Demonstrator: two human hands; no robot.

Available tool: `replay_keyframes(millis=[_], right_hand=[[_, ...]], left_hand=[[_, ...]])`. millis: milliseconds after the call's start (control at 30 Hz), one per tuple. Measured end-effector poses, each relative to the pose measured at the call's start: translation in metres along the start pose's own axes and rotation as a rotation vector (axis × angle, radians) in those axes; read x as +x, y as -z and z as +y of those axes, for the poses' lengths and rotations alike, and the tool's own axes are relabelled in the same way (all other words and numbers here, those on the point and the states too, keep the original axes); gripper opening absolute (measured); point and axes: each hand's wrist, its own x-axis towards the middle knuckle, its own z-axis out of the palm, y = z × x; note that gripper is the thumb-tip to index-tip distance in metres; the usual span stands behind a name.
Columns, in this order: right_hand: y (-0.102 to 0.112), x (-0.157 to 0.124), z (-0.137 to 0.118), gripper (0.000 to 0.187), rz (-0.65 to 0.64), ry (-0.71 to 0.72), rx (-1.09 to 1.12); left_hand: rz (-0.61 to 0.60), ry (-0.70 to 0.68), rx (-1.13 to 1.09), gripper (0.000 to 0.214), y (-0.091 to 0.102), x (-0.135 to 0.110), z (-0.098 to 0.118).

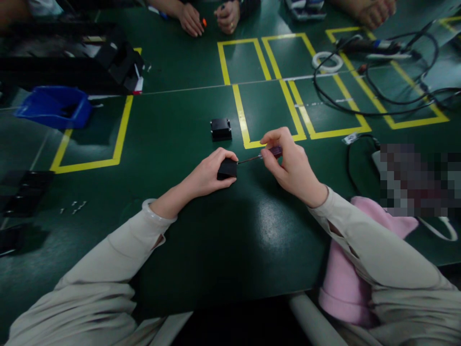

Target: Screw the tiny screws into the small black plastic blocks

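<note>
My left hand (pixel 212 172) is closed round a small black box (pixel 226 169), its thumb and fingers on opposite sides, on the green table. In my right hand (pixel 288 163) a screwdriver (pixel 275 152) with a dark reddish handle is pinched between thumb and fingers. Its thin shaft points left, and the tip meets the right side of the black box near a corner. A second black box (pixel 221 129), with small shiny bits at its corners, sits just beyond my left hand. Several small screws (pixel 74 207) lie loose on the table at the left.
A blue bin (pixel 55 106) and a long black tray (pixel 118 65) stand at the left. More black parts (pixel 29 192) lie at the left edge. Cables (pixel 360 113) and a white tape roll (pixel 327 62) are at the right, pink cloth (pixel 347 283) by my right arm. Across the table are other people's hands (pixel 227 17).
</note>
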Motion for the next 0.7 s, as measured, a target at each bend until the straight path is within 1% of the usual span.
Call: replay_keyframes(millis=[67,167,267,300,367,433,567,667,700], right_hand=[[0.0007,0.0005,0.0001,0.007,-0.010,-0.003,-0.013],[0.0018,0.0010,0.0000,0.016,-0.026,-0.005,-0.033],[0.0012,0.0006,-0.0004,0.006,-0.014,-0.002,-0.015],[0.0007,0.0003,-0.0006,0.005,-0.008,-0.002,-0.010],[0.0002,-0.0002,-0.0008,0.009,-0.002,-0.003,-0.010],[0.0003,-0.0004,-0.0007,0.006,-0.006,-0.004,-0.025],[0.0014,-0.0002,-0.0004,0.015,-0.014,0.002,-0.039],[0.0011,-0.0001,-0.0007,0.005,-0.014,0.003,-0.007],[0.0009,-0.0001,-0.0008,0.006,-0.012,0.002,0.001]], left_hand=[[0.001,-0.005,0.002,0.038,-0.0001,-0.0002,-0.0004],[-0.005,0.001,0.002,0.038,0.0003,-0.0003,0.0000],[-0.008,0.009,0.000,0.038,0.0007,-0.0004,0.0008],[-0.009,0.014,0.000,0.038,0.0008,-0.0003,0.0009],[-0.012,0.020,-0.001,0.038,0.0009,-0.0002,0.0010],[-0.014,0.023,-0.002,0.038,0.0010,0.0001,0.0008],[-0.009,0.009,0.001,0.038,0.0009,0.0003,-0.0006],[-0.005,-0.009,0.001,0.038,0.0008,0.0001,-0.0017],[-0.003,-0.013,0.000,0.039,0.0007,0.0000,-0.0019]])
